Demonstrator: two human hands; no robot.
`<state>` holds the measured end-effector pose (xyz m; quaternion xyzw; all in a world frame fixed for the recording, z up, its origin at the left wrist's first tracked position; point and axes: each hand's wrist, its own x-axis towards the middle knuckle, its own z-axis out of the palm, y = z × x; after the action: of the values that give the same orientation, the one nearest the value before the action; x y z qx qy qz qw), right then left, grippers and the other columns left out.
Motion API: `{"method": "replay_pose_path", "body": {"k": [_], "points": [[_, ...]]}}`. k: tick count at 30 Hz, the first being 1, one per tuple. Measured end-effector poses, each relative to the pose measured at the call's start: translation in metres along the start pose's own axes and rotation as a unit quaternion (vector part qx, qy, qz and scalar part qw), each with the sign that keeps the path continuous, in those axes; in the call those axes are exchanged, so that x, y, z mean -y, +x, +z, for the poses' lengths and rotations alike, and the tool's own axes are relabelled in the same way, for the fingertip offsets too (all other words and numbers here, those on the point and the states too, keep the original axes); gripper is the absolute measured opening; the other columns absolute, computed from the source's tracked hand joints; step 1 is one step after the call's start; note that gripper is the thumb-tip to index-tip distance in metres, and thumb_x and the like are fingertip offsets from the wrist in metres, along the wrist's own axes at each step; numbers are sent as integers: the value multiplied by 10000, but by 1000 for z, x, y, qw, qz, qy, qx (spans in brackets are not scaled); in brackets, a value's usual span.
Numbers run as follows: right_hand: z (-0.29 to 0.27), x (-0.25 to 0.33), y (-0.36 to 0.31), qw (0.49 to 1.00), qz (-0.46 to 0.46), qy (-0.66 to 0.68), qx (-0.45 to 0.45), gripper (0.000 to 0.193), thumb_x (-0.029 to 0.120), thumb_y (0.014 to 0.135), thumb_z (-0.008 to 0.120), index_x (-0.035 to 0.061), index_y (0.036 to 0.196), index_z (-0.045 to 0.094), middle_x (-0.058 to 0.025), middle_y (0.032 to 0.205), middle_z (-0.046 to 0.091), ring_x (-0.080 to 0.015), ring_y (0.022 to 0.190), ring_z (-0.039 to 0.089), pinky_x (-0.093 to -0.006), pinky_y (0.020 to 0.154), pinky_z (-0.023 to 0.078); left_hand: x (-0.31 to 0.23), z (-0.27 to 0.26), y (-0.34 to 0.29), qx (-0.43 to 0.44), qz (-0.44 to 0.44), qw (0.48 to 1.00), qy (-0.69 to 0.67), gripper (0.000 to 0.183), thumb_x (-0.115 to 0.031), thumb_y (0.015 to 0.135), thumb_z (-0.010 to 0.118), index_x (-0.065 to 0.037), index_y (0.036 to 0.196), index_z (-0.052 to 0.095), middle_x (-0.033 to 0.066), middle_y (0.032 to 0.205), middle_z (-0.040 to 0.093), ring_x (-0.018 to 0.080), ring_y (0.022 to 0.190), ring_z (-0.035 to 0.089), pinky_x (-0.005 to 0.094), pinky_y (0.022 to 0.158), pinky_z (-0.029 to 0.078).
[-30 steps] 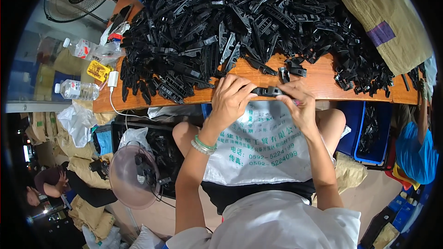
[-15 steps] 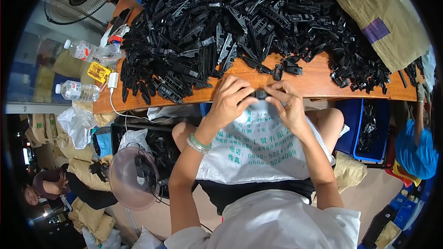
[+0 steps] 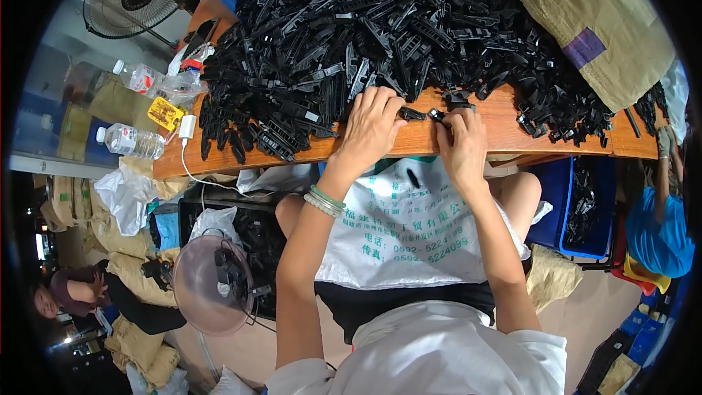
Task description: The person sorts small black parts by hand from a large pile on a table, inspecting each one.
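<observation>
And the hands had parted! The left hand (image 3: 369, 132) was up on the near edge of the pile, fingers bent downward beside a slim black part (image 3: 412, 113); whether they had caught anything beneath them, I couldn't tell. Across from it, the right hand (image 3: 464, 146) had its thumb and fingertips right at a small black part (image 3: 436, 113) on the wood, touching it by the look of things, though a firm pinch couldn't be made out. Half a second earlier both hands had met over a single black piece; now there was nothing between them, and a blurred dark piece (image 3: 412, 178) showed over the white sack (image 3: 398, 249) across the lap, quite possibly that very one let go. That suggested one piece was done with and both hands were back among the loose parts. Beyond the fingers, the great heap of black parts (image 3: 314, 44) covered most of the wooden table (image 3: 497, 124), a brown sack (image 3: 607, 36) lay over its right side, and a blue bin (image 3: 548, 212) stood below.
</observation>
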<state>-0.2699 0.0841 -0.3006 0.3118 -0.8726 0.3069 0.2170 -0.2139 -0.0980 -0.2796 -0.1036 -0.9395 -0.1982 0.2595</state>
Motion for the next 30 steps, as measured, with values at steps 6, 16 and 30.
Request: {"method": "replay_pose_path", "body": {"k": [6,16,30], "points": [[-10,-5,-11,961,101,241,-86,177,31,879,585,-12,1051,593,-120,890,598,-196,690,556,-298,642,452,-10,0,-14,57,-11,996,-74,241,-65,769,665,-5,960,530,135,977,528,317,950,524,411,829,432],[-28,-15,-2,906,215,355,88,266,44,945,494,6,1194,579,-58,854,580,-93,671,488,-231,612,422,-10,7,-24,-74,-73,990,-95,214,-107,754,727,15,911,650,108,899,565,279,840,538,370,743,457],[-18,-7,11,940,25,278,194,240,28,758,692,-28,991,685,-90,852,563,-228,839,507,-327,802,402,-12,12,-30,-50,-56,988,-138,203,-34,723,714,22,910,661,104,884,593,268,823,545,358,728,460]]}}
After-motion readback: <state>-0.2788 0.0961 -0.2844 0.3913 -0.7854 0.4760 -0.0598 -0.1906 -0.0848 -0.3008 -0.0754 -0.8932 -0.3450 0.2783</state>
